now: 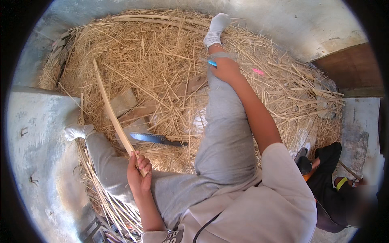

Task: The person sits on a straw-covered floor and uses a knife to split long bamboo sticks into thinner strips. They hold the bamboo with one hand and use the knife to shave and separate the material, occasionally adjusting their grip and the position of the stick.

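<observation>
Loose straw (162, 48) covers most of the floor, with the person's grey-trousered legs (229, 129) spread across it, one reaching towards 12 o'clock, the other towards 9. At 4 o'clock is another person in dark clothing (328, 186). A bundle of thin strips (115, 210) lies between 7 and 8 o'clock, beyond the left leg. The long pale strip (109, 107) slants from the left hand (139, 170) up towards 10 o'clock, its far end over the straw. The step in hand looks like holding this strip ready for working; taking it further would call for a steady left grip and the right hand brought across. A broad-bladed knife (156, 139) lies at 8 o'clock, touched by neither hand. The left fingers are wrapped around the strip's near end. At 1 o'clock the right hand (227, 69) rests by the shin, its fingers curled, seemingly around a small blue item (212, 63); only its end shows. A pink scrap (258, 71) lies at 2 o'clock.
</observation>
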### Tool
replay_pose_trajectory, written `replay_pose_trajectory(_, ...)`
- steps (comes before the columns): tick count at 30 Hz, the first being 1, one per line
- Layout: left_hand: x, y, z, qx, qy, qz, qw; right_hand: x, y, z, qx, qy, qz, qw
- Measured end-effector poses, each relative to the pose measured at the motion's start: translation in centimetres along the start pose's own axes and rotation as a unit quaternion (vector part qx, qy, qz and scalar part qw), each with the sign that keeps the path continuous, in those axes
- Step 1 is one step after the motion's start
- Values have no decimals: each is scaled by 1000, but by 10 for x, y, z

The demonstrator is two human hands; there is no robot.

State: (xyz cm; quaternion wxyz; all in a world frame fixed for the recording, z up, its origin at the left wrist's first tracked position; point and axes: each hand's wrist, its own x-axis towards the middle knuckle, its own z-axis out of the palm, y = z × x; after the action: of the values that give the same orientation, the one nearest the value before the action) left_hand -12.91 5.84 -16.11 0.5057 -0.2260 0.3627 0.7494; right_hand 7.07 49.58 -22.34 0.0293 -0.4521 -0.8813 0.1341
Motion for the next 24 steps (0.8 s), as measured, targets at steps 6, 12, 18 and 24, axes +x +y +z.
replay_pose_trajectory(6, -7, 15, -25, -33, -46, -5, 998, -4, -8, 2, -41, 20, -30, 999)
replay_pose_trajectory(12, -2, 22, -42, -78, -92, -22, 992, -7, -10, 9, -80, 35, -48, 995)
replay_pose_trajectory(18, -1, 23, -49, 0, -89, 10, 996, -34, -25, 11, -129, 86, -104, 982)
replay_pose_trajectory(24, 1, 23, -59, 21, -96, 26, 995, -69, -44, 2, -141, 81, -128, 978)
